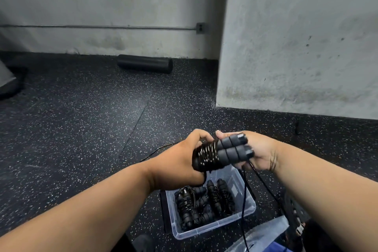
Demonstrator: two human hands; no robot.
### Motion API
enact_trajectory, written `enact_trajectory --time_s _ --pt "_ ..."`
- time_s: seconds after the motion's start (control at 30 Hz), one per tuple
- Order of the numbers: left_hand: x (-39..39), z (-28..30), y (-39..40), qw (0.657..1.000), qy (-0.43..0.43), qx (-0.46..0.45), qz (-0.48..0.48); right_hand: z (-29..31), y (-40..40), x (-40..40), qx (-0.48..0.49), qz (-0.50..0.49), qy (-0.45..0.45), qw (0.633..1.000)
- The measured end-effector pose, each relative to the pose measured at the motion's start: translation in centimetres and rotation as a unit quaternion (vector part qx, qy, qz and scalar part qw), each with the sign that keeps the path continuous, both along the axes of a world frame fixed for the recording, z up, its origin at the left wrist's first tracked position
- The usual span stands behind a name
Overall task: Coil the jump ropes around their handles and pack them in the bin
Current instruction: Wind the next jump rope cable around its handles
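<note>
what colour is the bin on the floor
Clear, see-through plastic bin, holding black coiled ropes; the head view shows it.

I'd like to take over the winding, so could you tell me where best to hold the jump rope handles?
Grip the bare foam ends from the right, where the right hand holds them; the left half is covered by coiled cord under the left hand.

I can't read any text, brand, number or sign here. The clear bin (210, 229) has a small grey patch on its inner wall, maybe a label, too blurred to read. Handles (231, 149) and wall outlet box (200, 28) show no legible marks.
</note>
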State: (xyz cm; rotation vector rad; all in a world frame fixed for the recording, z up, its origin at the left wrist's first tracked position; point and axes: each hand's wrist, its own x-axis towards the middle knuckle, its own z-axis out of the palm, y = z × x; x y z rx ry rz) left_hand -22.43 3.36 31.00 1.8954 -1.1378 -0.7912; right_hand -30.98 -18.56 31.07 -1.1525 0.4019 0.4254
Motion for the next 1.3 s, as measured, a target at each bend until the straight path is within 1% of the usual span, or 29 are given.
enact_trajectory --time_s 0.03,0.1,0.17,0.23,0.27,0.33,0.4,0.43,0.5,0.53,0.57,0.63,0.67,0.7,0.73,0.77,0.8,0.87,0.93,1.0,1.03,1.1,1.17,1.23,1.3 --pt "-0.3 -0.1 -0.2 1.000 0.027 -0.015 0.003 -0.5 0.2 0.0 0.018 -0.009 0.002 1.000" --pt "-0.5 -0.4 -0.5 0.998 0.050 -0.028 0.030 -1.6 0.8 0.2 0.027 -0.035 0.002 0.999" --pt "-0.2 -0.5 -0.7 0.996 0.051 -0.020 0.072 -2.1 1.8 0.6 -0.012 -0.071 0.011 0.997" --pt "0.4 -0.5 -0.8 0.995 0.043 -0.004 0.094 -2.3 2.7 0.9 -0.072 -0.100 0.013 0.992" --pt "0.7 -0.5 -0.9 0.994 0.029 0.002 0.104 -2.4 3.1 1.0 -0.111 -0.104 0.007 0.988" --pt "1.5 -0.4 -1.0 0.989 -0.033 0.027 0.140 -2.2 3.7 0.8 -0.197 -0.081 -0.010 0.977" --pt "2.6 -0.4 -0.8 0.976 -0.103 0.066 0.178 -1.6 4.2 0.7 -0.297 -0.043 -0.042 0.953" --pt "3.2 -0.4 -0.7 0.970 -0.129 0.085 0.186 -1.2 4.4 0.7 -0.371 -0.017 -0.067 0.926" --pt "3.7 -0.5 -0.4 0.961 -0.167 0.119 0.186 -0.2 4.6 0.6 -0.516 0.047 -0.103 0.849" --pt "3.8 -0.5 -0.2 0.956 -0.188 0.132 0.183 0.4 4.6 0.5 -0.563 0.079 -0.111 0.815" --pt "3.7 -0.6 -0.2 0.951 -0.211 0.143 0.176 0.9 4.5 0.3 -0.605 0.108 -0.119 0.780" --pt "3.5 -0.8 -0.1 0.948 -0.241 0.156 0.136 2.0 4.1 -0.1 -0.684 0.168 -0.150 0.694" --pt "3.3 -0.8 -0.1 0.952 -0.242 0.159 0.102 2.5 3.7 -0.3 -0.704 0.189 -0.170 0.663" --pt "3.0 -0.8 -0.1 0.957 -0.234 0.159 0.063 2.9 3.2 -0.3 -0.707 0.202 -0.190 0.650" --pt "2.5 -0.7 -0.1 0.963 -0.218 0.154 0.028 3.2 2.5 -0.4 -0.699 0.210 -0.207 0.652" --pt "2.1 -0.6 -0.1 0.969 -0.198 0.146 0.000 3.6 1.7 -0.3 -0.678 0.211 -0.218 0.670" --pt "1.6 -0.3 -0.2 0.975 -0.176 0.136 -0.019 3.8 1.0 -0.2 -0.641 0.206 -0.223 0.705" --pt "0.7 0.0 -0.5 0.985 -0.123 0.111 -0.042 3.6 -0.6 -0.1 -0.543 0.178 -0.218 0.792" --pt "-0.1 0.1 -0.9 0.992 -0.067 0.097 -0.055 2.8 -1.7 -0.3 -0.454 0.148 -0.205 0.854" --pt "-0.7 0.0 -1.1 0.993 -0.022 0.099 -0.067 1.6 -1.9 -0.8 -0.332 0.129 -0.177 0.917" --pt "-0.9 0.0 -1.2 0.992 -0.006 0.099 -0.075 1.2 -1.8 -1.0 -0.276 0.124 -0.163 0.939" --pt "-1.0 0.2 -1.3 0.992 0.014 0.095 -0.085 0.7 -1.8 -1.3 -0.188 0.109 -0.136 0.967" --pt "-1.0 0.7 -1.3 0.992 0.032 0.083 -0.084 0.5 -1.9 -1.7 -0.107 0.086 -0.107 0.985" --pt "-1.2 1.0 -1.2 0.992 0.045 0.075 -0.088 0.2 -2.0 -2.1 -0.039 0.082 -0.079 0.993" --pt "-2.0 1.2 -1.3 0.991 0.066 0.068 -0.094 -0.3 -2.0 -2.6 -0.010 0.091 -0.071 0.993"
